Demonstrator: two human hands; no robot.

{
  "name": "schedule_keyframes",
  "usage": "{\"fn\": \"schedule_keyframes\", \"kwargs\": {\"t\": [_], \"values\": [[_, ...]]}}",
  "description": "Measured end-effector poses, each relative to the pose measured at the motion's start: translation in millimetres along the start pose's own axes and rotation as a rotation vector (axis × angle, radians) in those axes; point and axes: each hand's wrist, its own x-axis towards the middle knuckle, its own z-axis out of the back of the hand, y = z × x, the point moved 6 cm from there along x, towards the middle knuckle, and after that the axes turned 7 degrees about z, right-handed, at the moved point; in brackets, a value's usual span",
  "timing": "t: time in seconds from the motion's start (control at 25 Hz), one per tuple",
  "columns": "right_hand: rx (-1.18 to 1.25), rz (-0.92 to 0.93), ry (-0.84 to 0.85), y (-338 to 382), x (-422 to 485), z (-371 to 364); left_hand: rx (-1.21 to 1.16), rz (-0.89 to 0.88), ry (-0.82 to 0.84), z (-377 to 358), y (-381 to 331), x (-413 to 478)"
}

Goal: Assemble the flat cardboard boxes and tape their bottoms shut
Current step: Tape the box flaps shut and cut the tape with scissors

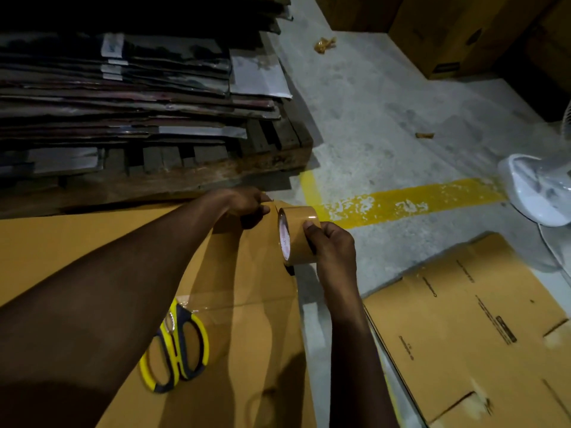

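A brown cardboard box (77,242) lies in front of me with its flat face up. A strip of clear tape (234,301) runs across that face. My right hand (332,242) grips a roll of brown packing tape (298,234) above the box's right edge. My left hand (247,205) pinches the free end of the tape just left of the roll. Yellow-and-blue scissors (177,344) rest on the box near its front.
A wooden pallet (191,171) stacked with flattened cartons (123,97) stands behind the box. A flat printed carton (475,329) lies on the floor at right. A white fan base (537,189) sits far right; brown boxes (457,35) stand at the back. A yellow line (401,202) marks the concrete.
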Motion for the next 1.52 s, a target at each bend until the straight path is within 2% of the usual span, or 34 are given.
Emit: {"fn": "schedule_keyframes", "kwargs": {"t": [0.16, 0.32, 0.52, 0.72, 0.92, 1.04, 1.12, 1.16, 1.32, 1.4, 1.52], "values": [[0.019, -0.083, 0.031, -6.2, -18.7, 16.0, -0.070, -0.041, -0.156, -6.7, -1.6, -19.0], [0.003, -0.116, 0.078, -1.0, -62.6, 20.9, 0.056, -0.057, -0.283, -7.1, -8.6, -31.4], [-0.089, -0.153, 0.084, -2.6, -127.4, 33.1, 0.033, -0.041, -0.339, -12.1, -1.3, -24.5], [-0.185, -0.166, -0.052, -13.0, -186.0, 51.7, 0.112, -0.006, -0.410, -12.9, 14.1, -12.5], [-0.171, -0.083, -0.054, -14.1, -202.7, 55.3, 0.161, -0.073, -0.443, -17.2, 11.1, -18.1], [-0.175, -0.035, -0.037, -15.1, -204.8, 53.7, 0.321, -0.043, -0.547, -24.3, 9.1, -36.9], [-0.160, -0.051, -0.039, -15.1, -205.0, 53.7, 0.537, -0.100, -0.636, -36.4, -4.0, -61.6], [-0.140, -0.066, -0.040, -14.6, -204.5, 53.7, 0.562, -0.138, -0.652, -43.8, -9.2, -75.0], [-0.131, -0.053, -0.020, -9.9, -205.0, 57.2, 0.427, -0.158, -0.604, -93.6, 6.9, -149.1], [-0.177, -0.041, -0.020, -12.2, -206.7, 61.5, 0.516, -0.191, -0.572, -135.8, 21.5, -196.2], [-0.192, -0.069, 0.007, -17.1, -210.8, 64.5, 0.753, -0.177, -0.362, -202.2, 46.3, -239.5]]}}
